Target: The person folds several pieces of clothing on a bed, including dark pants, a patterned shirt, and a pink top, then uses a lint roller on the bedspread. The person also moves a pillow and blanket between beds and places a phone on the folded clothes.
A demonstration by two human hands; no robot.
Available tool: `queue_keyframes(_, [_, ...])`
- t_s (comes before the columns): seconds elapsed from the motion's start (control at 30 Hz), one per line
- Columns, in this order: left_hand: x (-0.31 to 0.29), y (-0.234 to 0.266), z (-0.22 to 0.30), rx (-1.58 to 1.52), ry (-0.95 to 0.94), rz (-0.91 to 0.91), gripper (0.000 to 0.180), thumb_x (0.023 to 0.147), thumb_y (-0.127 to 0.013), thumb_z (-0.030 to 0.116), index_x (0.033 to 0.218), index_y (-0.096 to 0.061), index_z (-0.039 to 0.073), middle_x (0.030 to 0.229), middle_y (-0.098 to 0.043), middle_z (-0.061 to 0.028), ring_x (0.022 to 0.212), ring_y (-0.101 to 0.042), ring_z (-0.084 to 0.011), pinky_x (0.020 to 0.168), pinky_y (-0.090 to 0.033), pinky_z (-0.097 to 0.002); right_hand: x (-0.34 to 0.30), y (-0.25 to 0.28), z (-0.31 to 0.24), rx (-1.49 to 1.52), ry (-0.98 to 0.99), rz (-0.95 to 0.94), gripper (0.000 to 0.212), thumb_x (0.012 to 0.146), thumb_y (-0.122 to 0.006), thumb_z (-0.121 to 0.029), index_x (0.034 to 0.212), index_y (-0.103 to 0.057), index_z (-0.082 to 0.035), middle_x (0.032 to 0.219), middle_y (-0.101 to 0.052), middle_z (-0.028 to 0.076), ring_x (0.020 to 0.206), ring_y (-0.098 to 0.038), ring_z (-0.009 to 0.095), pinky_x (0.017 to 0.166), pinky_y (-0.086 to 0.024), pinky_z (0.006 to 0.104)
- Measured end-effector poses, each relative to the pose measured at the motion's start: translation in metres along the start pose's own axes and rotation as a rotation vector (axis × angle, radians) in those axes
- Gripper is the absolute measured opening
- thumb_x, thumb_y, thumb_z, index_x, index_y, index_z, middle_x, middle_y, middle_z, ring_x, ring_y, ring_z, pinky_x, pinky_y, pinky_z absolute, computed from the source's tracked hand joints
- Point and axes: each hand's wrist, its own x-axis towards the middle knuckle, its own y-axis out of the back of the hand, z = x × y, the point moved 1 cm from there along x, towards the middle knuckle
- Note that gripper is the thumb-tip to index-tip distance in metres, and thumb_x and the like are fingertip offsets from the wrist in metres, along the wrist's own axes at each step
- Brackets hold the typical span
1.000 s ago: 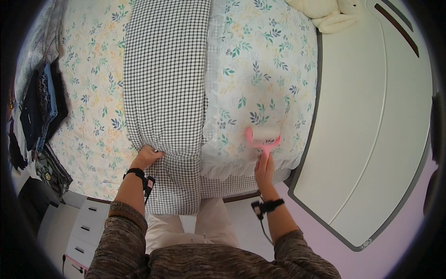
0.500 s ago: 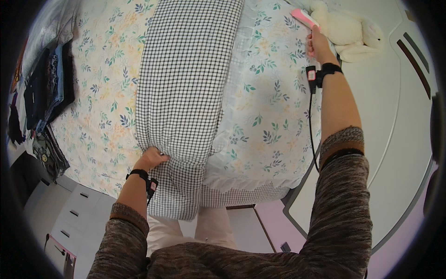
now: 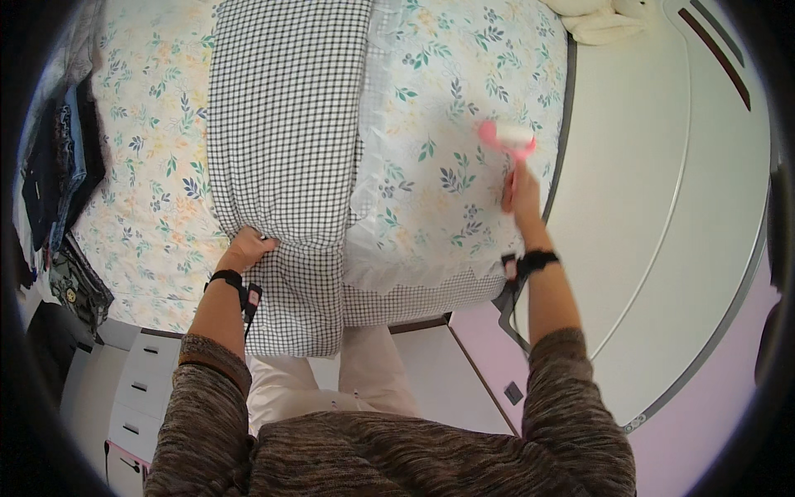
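Observation:
My right hand [image 3: 525,195] is closed round the pink handle of a lint roller [image 3: 515,137] with a white roll. It is over the right part of a floral bed sheet [image 3: 451,170], near the headboard side; the roller is slightly smeared by motion. A folded black-and-white checked quilt [image 3: 286,124] runs across the bed and hangs over its near edge. At the quilt's left border, my left hand [image 3: 249,247] has its fingers curled on the fabric, with the thumb pointing right. The fingertips are hidden in the folds.
A pale curved headboard [image 3: 629,174] borders the bed on the right. A cream plush toy [image 3: 600,21] lies at the far right corner. Folded dark clothes [image 3: 62,166] are stacked at the left edge. White drawers [image 3: 149,385] stand at the lower left.
My right hand has brought the lint roller from beside the plush toy nearer to me and leftward, turning its roll into view. My left hand keeps its place on the quilt. The view has shifted.

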Motion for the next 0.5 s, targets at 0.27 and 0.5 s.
queue_keyframes(0.27, [0.007,-0.006,-0.003,0.064,0.065,0.019,0.049,0.068,-0.074,0.031,0.051,-0.036,0.006,0.05,-0.033,-0.0012,0.045,-0.03,-0.0156,0.044,-0.031,-0.0392,-0.177,0.009,0.154,0.293,-0.146,0.139,0.041,0.096,-0.045,-0.044,0.074,-0.047,-0.009,0.056,-0.038,-0.006,0.044,-0.032,0.003,0.04,-0.028,0.0193])
queue_keyframes(0.5, [0.013,-0.005,-0.011,0.038,0.045,0.015,0.049,0.067,-0.074,0.034,0.053,-0.036,0.006,0.052,-0.037,-0.0035,0.047,-0.034,-0.0156,0.044,-0.034,-0.0388,-0.174,0.004,0.159,0.174,-0.064,0.205,0.044,0.098,-0.042,-0.042,0.074,-0.049,-0.006,0.06,-0.041,-0.003,0.048,-0.034,0.005,0.042,-0.028,0.0221])
